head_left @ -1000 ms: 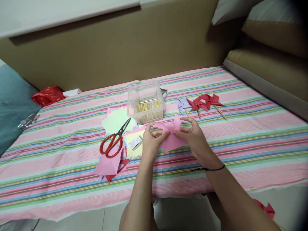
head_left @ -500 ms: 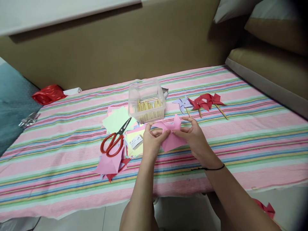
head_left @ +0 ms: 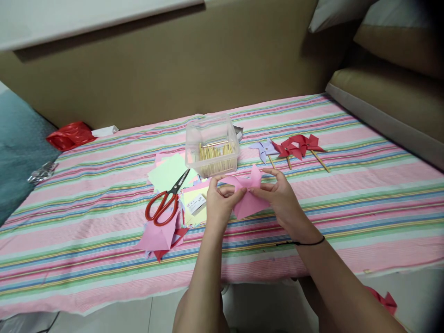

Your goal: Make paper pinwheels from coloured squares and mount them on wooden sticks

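Observation:
A pink paper pinwheel (head_left: 248, 208), without a stick that I can see, is held up between both hands over the striped cloth. My left hand (head_left: 222, 200) pinches it near the centre with the thumb, its fingers behind the paper. From the other side, my right hand (head_left: 277, 194) grips it, thumb and fingertips meeting close to the middle. The folded-in tips at the centre are partly covered by the thumbs. Red-handled scissors (head_left: 162, 208) lie left of my left hand, partly over cut pink paper (head_left: 156, 238).
Behind the hands stands a clear plastic box (head_left: 211, 166) of short sticks. Paper squares (head_left: 168, 171) and a small white box (head_left: 196, 204) lie to its left. Finished pinwheels, one lilac (head_left: 264, 149) and others red (head_left: 287, 148), rest at right. A red bag (head_left: 71, 136) sits far left.

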Motion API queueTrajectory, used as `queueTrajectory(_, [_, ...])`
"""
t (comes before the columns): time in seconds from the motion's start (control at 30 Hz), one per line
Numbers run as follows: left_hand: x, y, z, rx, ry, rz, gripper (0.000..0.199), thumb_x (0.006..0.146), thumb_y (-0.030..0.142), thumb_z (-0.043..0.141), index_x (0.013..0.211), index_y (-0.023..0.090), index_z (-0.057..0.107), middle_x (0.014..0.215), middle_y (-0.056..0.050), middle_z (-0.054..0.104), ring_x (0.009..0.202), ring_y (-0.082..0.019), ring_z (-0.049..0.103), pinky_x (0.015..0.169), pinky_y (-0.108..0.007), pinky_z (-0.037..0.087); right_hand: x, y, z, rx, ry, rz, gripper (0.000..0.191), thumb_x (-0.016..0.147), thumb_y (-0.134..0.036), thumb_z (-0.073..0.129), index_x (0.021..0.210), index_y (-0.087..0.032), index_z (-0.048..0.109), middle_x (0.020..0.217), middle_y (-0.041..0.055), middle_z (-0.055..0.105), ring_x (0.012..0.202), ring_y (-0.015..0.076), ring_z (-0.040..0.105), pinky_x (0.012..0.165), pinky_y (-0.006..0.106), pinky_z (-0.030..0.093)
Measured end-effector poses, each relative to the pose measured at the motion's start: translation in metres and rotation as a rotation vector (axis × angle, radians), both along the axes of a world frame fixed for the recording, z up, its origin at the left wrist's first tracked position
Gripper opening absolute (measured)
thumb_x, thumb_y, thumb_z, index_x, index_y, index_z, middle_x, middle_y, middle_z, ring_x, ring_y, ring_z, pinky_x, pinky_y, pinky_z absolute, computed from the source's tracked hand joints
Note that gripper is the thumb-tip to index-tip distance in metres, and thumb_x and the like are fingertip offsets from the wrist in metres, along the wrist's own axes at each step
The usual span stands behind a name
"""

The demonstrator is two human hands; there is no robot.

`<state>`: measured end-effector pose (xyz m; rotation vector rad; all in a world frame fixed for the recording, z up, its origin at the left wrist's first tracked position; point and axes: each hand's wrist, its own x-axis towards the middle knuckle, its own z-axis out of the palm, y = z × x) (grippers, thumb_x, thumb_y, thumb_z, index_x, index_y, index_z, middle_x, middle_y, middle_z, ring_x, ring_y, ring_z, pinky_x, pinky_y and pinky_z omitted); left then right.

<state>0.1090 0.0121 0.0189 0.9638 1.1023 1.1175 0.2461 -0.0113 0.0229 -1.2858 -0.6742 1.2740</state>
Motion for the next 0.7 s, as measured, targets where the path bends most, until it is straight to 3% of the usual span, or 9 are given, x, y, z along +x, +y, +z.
queueTrajectory(0.7, [-0.0004,-0.0012,0.0023,0.025,0.045,0.065,0.055,0.055,0.028,0.082,0.091,0.022,0.040,0.056,0.006,0.065,0.046,-0.010,0.056,0.048,-0.020,0.041,-0.0007,0.0002,-0.0008,0.019,0.044,0.064,0.081,0.052,-0.034,0.084,0.119,-0.024,0.040,0.075,0.0008,0.073,0.070,0.0210,0.068,0.066,0.033,0.051])
